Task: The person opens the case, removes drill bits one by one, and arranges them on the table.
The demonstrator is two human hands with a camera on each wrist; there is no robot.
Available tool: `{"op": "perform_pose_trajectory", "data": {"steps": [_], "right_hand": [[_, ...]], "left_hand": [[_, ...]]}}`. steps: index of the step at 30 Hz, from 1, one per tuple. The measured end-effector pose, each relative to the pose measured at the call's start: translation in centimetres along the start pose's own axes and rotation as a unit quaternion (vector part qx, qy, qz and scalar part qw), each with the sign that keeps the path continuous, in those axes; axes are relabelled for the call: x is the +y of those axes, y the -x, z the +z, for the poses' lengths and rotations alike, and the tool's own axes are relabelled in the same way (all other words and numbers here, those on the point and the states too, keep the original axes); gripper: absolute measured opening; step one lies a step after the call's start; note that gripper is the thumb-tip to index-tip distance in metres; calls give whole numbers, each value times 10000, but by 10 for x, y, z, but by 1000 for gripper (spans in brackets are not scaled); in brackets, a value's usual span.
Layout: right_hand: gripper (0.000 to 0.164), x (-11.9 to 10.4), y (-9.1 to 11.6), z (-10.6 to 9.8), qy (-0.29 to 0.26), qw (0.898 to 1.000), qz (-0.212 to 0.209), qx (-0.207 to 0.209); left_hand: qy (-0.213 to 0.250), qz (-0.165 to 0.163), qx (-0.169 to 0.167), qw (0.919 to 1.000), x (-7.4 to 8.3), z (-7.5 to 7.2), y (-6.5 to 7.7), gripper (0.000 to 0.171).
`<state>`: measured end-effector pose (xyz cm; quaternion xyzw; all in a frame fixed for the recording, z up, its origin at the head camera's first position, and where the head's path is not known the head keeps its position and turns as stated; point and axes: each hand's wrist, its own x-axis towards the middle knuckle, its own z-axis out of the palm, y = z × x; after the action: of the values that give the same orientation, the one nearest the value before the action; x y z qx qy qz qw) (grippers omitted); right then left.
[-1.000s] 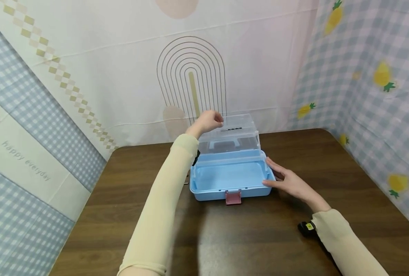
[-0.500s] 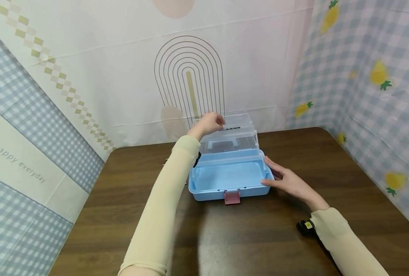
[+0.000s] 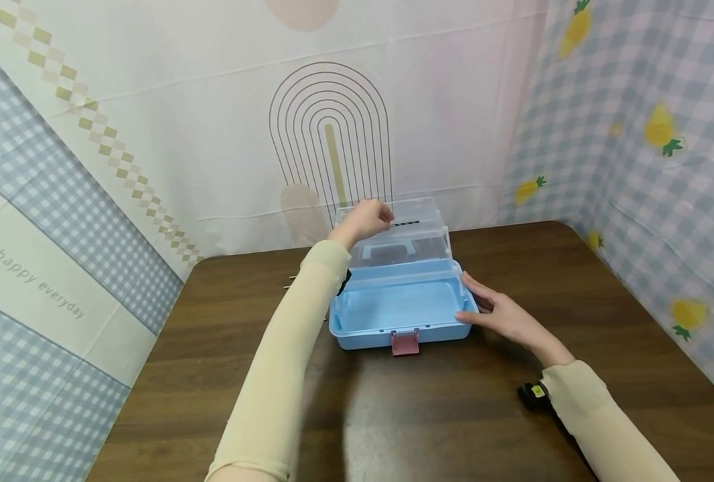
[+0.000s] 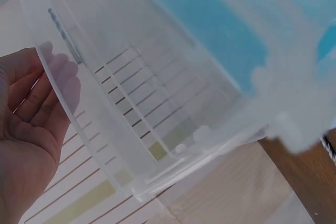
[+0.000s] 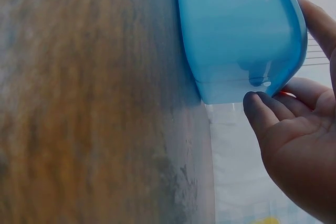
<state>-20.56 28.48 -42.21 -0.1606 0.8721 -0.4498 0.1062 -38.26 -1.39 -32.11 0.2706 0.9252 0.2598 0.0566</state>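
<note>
A light blue plastic toolbox [image 3: 400, 308] stands on the table, its clear lid [image 3: 417, 207] raised at the back. My left hand [image 3: 366, 219] reaches to the upper part of the lid, fingers curled at the shank end of a black twist drill bit [image 3: 406, 223]. In the left wrist view the bit [image 4: 64, 35] and fingertips show through the clear plastic, meeting at the shank. My right hand [image 3: 504, 320] grips the toolbox's right end. The right wrist view shows thumb and fingers spread round the blue corner [image 5: 241, 35].
A pink latch [image 3: 405, 343] hangs down on the toolbox's front. Thin pale rods [image 3: 288, 287] poke out beside the left sleeve. Another dark twisted bit [image 4: 329, 149] lies on the wooden table [image 3: 224, 375]. A patterned cloth [image 3: 212, 134] hangs behind.
My left fingers have come down slightly onto the drill bit's shank end, which showed bare before. The bit keeps its place against the lid, and my right hand stays on the toolbox.
</note>
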Motion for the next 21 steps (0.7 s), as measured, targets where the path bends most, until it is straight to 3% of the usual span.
{"op": "perform_pose_trajectory", "data": {"steps": [21], "right_hand": [[89, -3, 1, 0, -93, 10000, -10, -19]], "left_hand": [[-788, 41, 81, 9968, 7, 9, -4, 27]]}}
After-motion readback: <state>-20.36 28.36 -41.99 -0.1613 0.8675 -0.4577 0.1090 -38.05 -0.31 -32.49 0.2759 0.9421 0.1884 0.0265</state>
